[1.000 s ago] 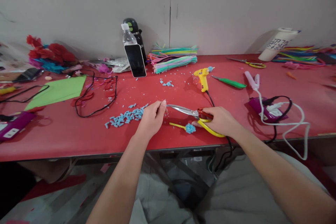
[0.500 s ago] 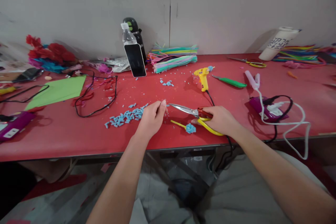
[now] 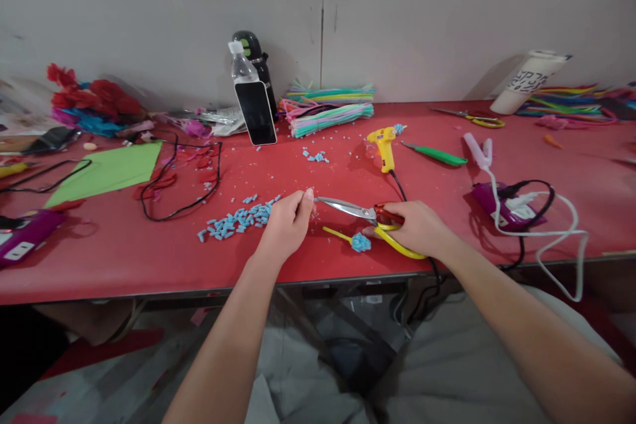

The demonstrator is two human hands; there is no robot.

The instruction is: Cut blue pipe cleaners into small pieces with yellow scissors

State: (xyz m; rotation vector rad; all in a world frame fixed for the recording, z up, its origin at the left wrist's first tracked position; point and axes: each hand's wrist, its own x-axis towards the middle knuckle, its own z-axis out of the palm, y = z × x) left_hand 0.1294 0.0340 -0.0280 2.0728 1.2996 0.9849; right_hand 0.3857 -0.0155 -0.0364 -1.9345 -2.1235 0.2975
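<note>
My right hand (image 3: 420, 228) grips the yellow and red handles of a pair of scissors (image 3: 365, 215), whose blades point left toward my left hand (image 3: 287, 224). That hand is pinched shut close to the blade tips, on something too small to make out. A pile of short blue cut pieces (image 3: 236, 220) lies just left of it on the red table (image 3: 124, 252). A yellow stick with a blue fuzzy head (image 3: 350, 239) rests on the table under the scissors.
A yellow glue gun (image 3: 381, 146), a green-handled tool (image 3: 436, 155), pipe cleaner bundles (image 3: 325, 110), a phone leaning on bottles (image 3: 255, 112), green paper (image 3: 109, 171), black cables (image 3: 181, 175), a purple power strip (image 3: 504, 205) and a white cable (image 3: 556, 238) lie around.
</note>
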